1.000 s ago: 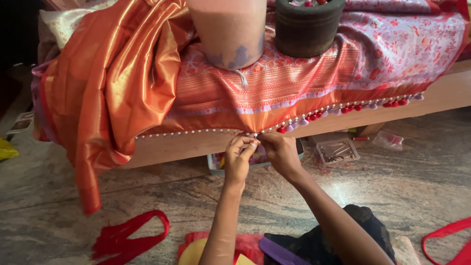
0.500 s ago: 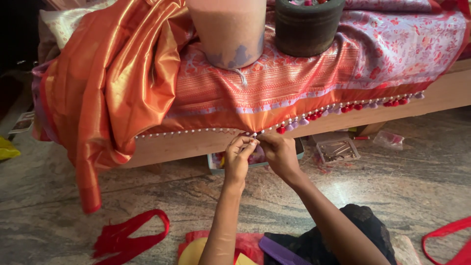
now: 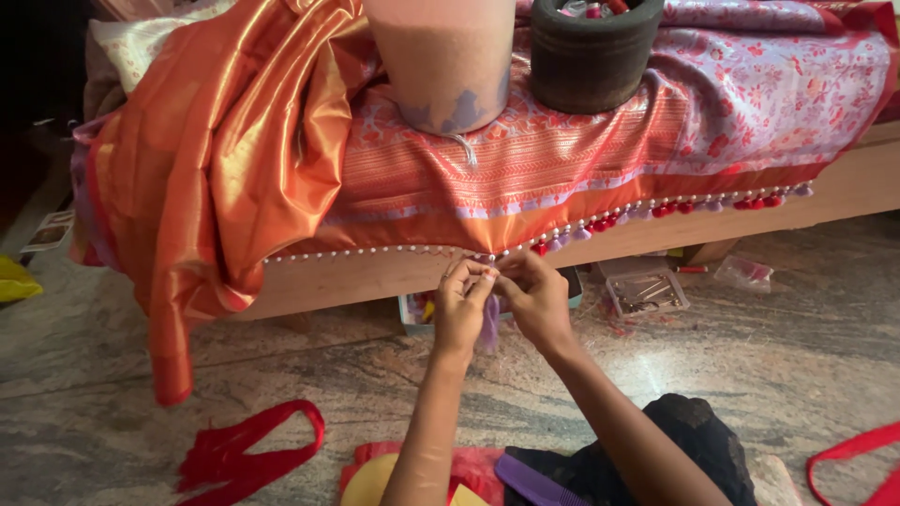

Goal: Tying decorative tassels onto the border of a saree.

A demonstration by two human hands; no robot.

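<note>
Head view: seated on the stone floor, a person pinches the beaded hem of an orange silk cloth at the front edge of a low wooden bench. The left hand and right hand meet at the hem, fingers closed tight on purple thread that hangs down between them. Red and purple tassels line the hem toward the right end. On the cloth stand a pink bucket and a dark round pot holding small red items. Under the bench, a clear plastic box holds small metal pieces.
</note>
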